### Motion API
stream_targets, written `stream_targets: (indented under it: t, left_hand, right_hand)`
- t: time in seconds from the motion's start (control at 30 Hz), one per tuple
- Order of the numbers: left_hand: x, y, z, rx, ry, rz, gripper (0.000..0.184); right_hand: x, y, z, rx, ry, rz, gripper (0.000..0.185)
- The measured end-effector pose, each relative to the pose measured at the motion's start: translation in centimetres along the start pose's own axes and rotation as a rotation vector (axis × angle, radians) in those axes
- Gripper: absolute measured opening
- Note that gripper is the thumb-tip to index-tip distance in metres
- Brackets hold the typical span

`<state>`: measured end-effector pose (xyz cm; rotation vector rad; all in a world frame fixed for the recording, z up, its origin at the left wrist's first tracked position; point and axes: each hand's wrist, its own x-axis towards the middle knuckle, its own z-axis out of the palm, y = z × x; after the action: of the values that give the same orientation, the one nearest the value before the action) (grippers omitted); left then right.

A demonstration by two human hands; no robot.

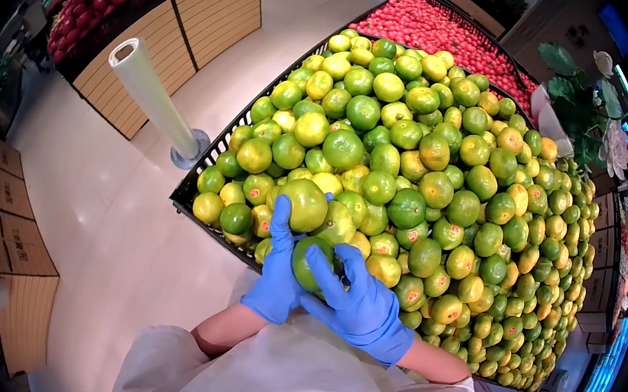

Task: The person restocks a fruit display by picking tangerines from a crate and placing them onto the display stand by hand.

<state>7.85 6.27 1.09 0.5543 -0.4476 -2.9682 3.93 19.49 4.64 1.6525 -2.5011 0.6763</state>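
In blue gloves, both my hands are close together at the near left edge of a big heap of green-yellow mandarins. My left hand is closed on a large yellow-green mandarin, its thumb along the fruit's left side. Just below that fruit, a darker green mandarin sits between my two hands. The fingers of my right hand curl round its right side; part of it is hidden behind them. Several mandarins in the heap carry small red stickers.
A black crate edges the heap. Beyond it lies a bin of small red fruit. To the left stand a roll of clear plastic bags on a round base and a wood-slatted stand of red fruit. A potted flower is at right.
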Motion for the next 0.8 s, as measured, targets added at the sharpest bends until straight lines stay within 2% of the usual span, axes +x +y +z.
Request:
stream_targets:
  t: [0.03,0.1,0.17,0.23,0.27,0.3,0.37,0.43,0.47,0.5,0.53,0.6,0.63,0.7,0.77,0.8]
  left_hand:
    - [0.4,0.2,-0.3,-0.018,0.0,-0.053,0.075]
    - [1.3,0.5,-0.6,-0.014,0.014,-0.066,0.074]
    - [2.0,1.3,-0.6,-0.037,0.035,-0.071,0.073]
    - [2.3,3.5,0.1,-0.024,0.009,-0.061,0.074]
    - [3.1,4.5,-0.8,0.004,-0.056,-0.07,0.084]
    - [3.5,5.6,-1.3,0.0,-0.069,-0.076,0.084]
    - [4.0,7.7,-2.6,0.036,-0.057,-0.039,0.084]
    - [4.5,9.8,-4.6,-0.01,-0.076,-0.066,0.084]
    - [4.5,10.7,-5.3,-0.068,-0.092,-0.059,0.079]
    - [4.7,11.6,-5.8,-0.122,-0.111,-0.049,0.073]
    - [4.6,12.5,-6.1,-0.16,-0.113,-0.059,0.074]
    - [4.6,13.4,-6.0,-0.22,-0.135,-0.053,0.074]
    - [4.6,13.7,-5.9,-0.281,-0.148,-0.038,0.075]
    - [4.8,13.9,-5.4,-0.301,-0.105,-0.026,0.074]
    - [5.2,13.9,-5.4,-0.105,-0.135,0.02,0.074]
    - [5.1,14.1,-5.2,-0.109,-0.138,0.037,0.074]
  right_hand:
    - [0.2,-0.3,1.0,-0.02,0.012,0.017,0.068]
    - [1.2,-1.1,2.4,0.011,0.151,0.25,0.069]
    - [2.4,-1.3,2.1,-0.019,0.127,0.288,0.069]
    - [3.7,-0.3,1.1,0.431,0.118,0.287,0.069]
    - [3.9,-0.1,1.5,0.856,0.205,0.436,0.062]
    - [4.9,0.1,1.1,1.141,0.318,0.558,0.053]
    - [5.7,1.6,-0.6,1.433,0.287,0.779,0.046]
    - [7.1,3.1,-1.6,1.502,0.33,0.862,0.043]
    - [7.3,4.9,-1.4,1.415,0.352,0.931,0.046]
    - [7.9,6.3,-1.1,1.253,0.391,0.925,0.042]
    - [9.2,7.9,-1.1,1.095,0.359,0.898,0.042]
    - [11.0,12.0,-0.5,0.74,0.291,0.712,0.049]
    - [12.1,13.2,-0.5,0.733,0.297,0.714,0.049]
    - [14.3,15.3,-0.3,0.658,0.106,0.671,0.05]
    - [15.8,17.6,0.6,0.161,-0.066,0.525,0.05]
    - [16.7,18.0,0.6,0.095,-0.244,0.598,0.052]
